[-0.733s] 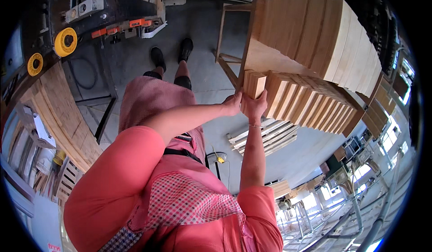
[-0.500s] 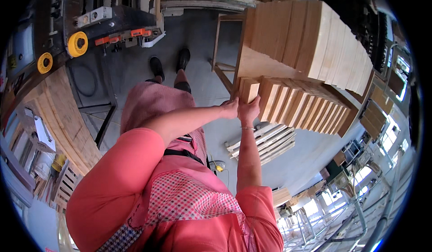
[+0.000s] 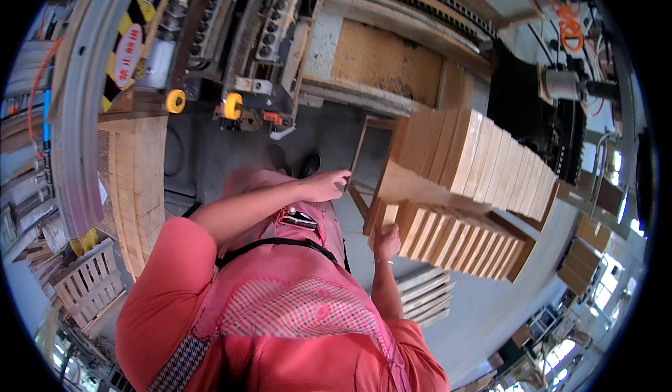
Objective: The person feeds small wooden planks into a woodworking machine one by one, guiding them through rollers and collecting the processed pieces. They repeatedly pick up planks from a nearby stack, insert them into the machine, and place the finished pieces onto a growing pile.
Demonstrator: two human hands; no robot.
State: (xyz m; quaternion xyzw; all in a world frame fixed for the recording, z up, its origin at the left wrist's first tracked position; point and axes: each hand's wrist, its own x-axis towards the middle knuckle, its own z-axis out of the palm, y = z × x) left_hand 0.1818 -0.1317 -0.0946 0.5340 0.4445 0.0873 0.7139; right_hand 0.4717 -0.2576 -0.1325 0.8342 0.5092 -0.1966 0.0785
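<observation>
While the left hand [image 3: 325,186] hung apart, half-curled with nothing visible in it, the nearer right hand [image 3: 386,242] gripped a wooden block [image 3: 390,215], long axis pointing away from the fingers, at the wooden rack [image 3: 418,180]'s left edge.

Tan wood strips [image 3: 448,241], coral shirt [image 3: 164,273], pink apron [image 3: 297,269] (checked panel [image 3: 287,308]).

boards [image 3: 455,239]: wood, smooth, matt | apron [image 3: 294,309]: cloth, matt | floor [image 3: 483,311]: smooth

Slatted crate [image 3: 89,281] (pale wood)
</observation>
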